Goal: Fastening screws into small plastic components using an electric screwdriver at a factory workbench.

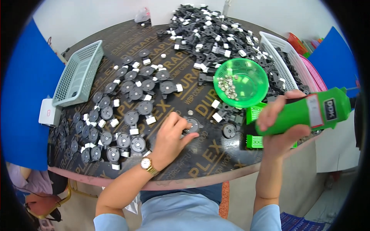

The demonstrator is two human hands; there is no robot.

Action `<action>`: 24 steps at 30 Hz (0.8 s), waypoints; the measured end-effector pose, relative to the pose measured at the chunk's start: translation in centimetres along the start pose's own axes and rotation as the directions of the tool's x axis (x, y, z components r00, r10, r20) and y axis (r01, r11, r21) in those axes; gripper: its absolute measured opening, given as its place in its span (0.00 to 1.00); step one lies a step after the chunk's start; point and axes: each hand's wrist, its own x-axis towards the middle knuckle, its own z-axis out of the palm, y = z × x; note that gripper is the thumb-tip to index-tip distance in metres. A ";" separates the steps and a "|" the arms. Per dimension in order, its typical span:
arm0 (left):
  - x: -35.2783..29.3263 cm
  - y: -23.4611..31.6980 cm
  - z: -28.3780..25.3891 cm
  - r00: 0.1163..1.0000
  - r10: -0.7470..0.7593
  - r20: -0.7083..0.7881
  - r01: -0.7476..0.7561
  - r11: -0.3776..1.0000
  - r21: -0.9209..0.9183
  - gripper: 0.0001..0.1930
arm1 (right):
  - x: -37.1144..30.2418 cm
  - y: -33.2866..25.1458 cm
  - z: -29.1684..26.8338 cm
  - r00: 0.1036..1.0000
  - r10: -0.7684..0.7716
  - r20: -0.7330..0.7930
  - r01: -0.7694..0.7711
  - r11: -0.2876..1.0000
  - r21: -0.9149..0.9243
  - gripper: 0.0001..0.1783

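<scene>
Left hand (170, 133) curled on disc (194, 125), grip unclear; right hand (280, 141) raised, gripping green tool (296, 111).

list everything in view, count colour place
Table: one, dark, centre
Round parts: dozens, black, mostly left
Heaped parts: uncountable, black and white, back right
Bowl: one, green, centre right
Metal pieces: many, silver, mostly in bowl
Left basket: one, pale green, left
Right basket: one, white, back right
Slotted tray: one or two, green, near bowl
Box: one, white, left edge
Panels: two, blue, both sides
Background clutter: several, pink and red, right
Another person: one, lavender clothing, lower left
Power tool: one, green, right
Watch: one, gold, left wrist
Left hand: one, bare, at a round part
Right hand: one, bare, gripping power tool
</scene>
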 end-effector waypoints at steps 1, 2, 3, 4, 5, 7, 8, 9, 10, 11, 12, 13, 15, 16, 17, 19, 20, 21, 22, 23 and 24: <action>-0.1 -0.1 -0.1 1.000 -0.003 -0.002 0.003 1.000 -0.007 0.16 | 0.1 0.7 1.7 0.998 0.021 0.051 -0.024 0.998 0.051 0.45; -0.1 -0.2 0.0 1.000 -0.006 -0.003 0.006 1.000 -0.017 0.16 | 0.0 1.5 3.2 0.994 0.056 0.091 -0.062 0.996 0.066 0.45; -0.2 -0.3 0.0 1.000 -0.013 -0.008 0.013 1.000 -0.011 0.16 | -0.1 2.4 4.5 0.990 0.060 0.129 -0.066 0.997 0.042 0.46; -0.2 -0.4 0.0 1.000 -0.024 -0.017 0.023 0.999 -0.032 0.16 | -0.2 3.0 5.8 0.986 0.094 0.138 -0.103 0.992 0.066 0.46; -0.2 -0.3 0.1 0.999 -0.033 -0.025 0.031 0.998 -0.056 0.16 | 0.0 3.5 6.4 0.983 0.080 0.166 -0.089 0.995 0.044 0.46; -0.3 -0.3 0.1 0.999 -0.041 -0.026 0.039 0.998 -0.053 0.16 | 0.3 4.4 7.1 0.977 0.071 0.199 -0.076 0.997 0.021 0.45; -0.3 -0.4 0.1 0.999 -0.043 -0.021 0.042 0.998 -0.052 0.16 | 0.4 4.8 7.3 0.978 0.053 0.201 -0.057 0.998 0.015 0.45; -0.3 -0.4 0.0 0.997 -0.072 0.000 0.072 0.996 -0.048 0.16 | 0.6 5.1 7.5 0.979 0.035 0.202 -0.037 0.999 0.008 0.45; -0.4 -0.5 0.0 0.997 -0.075 -0.001 0.075 0.996 -0.049 0.16 | 0.7 5.2 7.9 0.978 0.038 0.205 -0.040 0.999 0.007 0.45; -0.4 -0.5 0.0 0.997 -0.078 0.007 0.078 0.996 -0.036 0.16 | 0.7 5.1 8.2 0.974 0.072 0.214 -0.077 0.997 0.014 0.45; -0.5 -0.6 0.0 0.997 -0.080 0.016 0.081 0.996 -0.022 0.16 | 0.8 5.1 8.4 0.969 0.105 0.223 -0.113 0.993 0.021 0.45; -0.5 -0.6 0.0 0.996 -0.083 0.016 0.083 0.996 -0.025 0.16 | 0.9 5.2 8.5 0.964 0.098 0.247 -0.100 0.995 -0.004 0.45; -0.5 -0.6 -0.1 0.998 -0.066 0.018 0.065 0.997 0.028 0.16 | 0.9 5.6 8.7 0.961 0.090 0.260 -0.088 0.996 -0.016 0.45; -0.5 -0.6 -0.2 0.998 -0.068 0.017 0.068 0.997 0.029 0.16 | 0.9 5.9 8.8 0.959 0.079 0.271 -0.074 0.997 -0.029 0.45; -0.4 -0.5 -0.2 0.998 -0.065 0.024 0.065 0.997 0.034 0.16 | 0.8 6.3 9.0 0.969 0.048 0.242 -0.044 0.999 -0.022 0.43; -0.3 -0.5 -0.1 0.998 -0.061 0.032 0.060 0.997 0.038 0.16 | 0.9 6.5 9.3 0.969 0.043 0.243 -0.041 0.999 -0.012 0.43; -0.4 -0.5 -0.1 0.997 -0.064 0.034 0.062 0.997 0.040 0.16 | 1.0 6.6 9.4 0.969 0.039 0.245 -0.041 0.999 0.002 0.42; -0.4 -0.5 -0.1 0.997 -0.066 0.037 0.064 0.997 0.041 0.17 | 1.0 6.6 9.5 0.969 0.040 0.246 -0.042 0.999 0.003 0.42; -0.4 -0.5 -0.1 0.997 -0.066 0.036 0.065 0.997 0.042 0.17 | 1.0 6.7 9.5 0.967 0.034 0.252 -0.036 0.999 0.005 0.42; -0.4 -0.5 -0.1 0.998 -0.054 0.036 0.053 0.998 0.040 0.15 | 1.1 6.7 9.6 0.966 0.028 0.257 -0.031 0.999 0.007 0.42; -0.4 -0.5 -0.2 0.999 -0.042 0.035 0.041 0.998 0.038 0.13 | 1.1 6.8 9.6 0.966 0.028 0.257 -0.031 1.000 0.006 0.42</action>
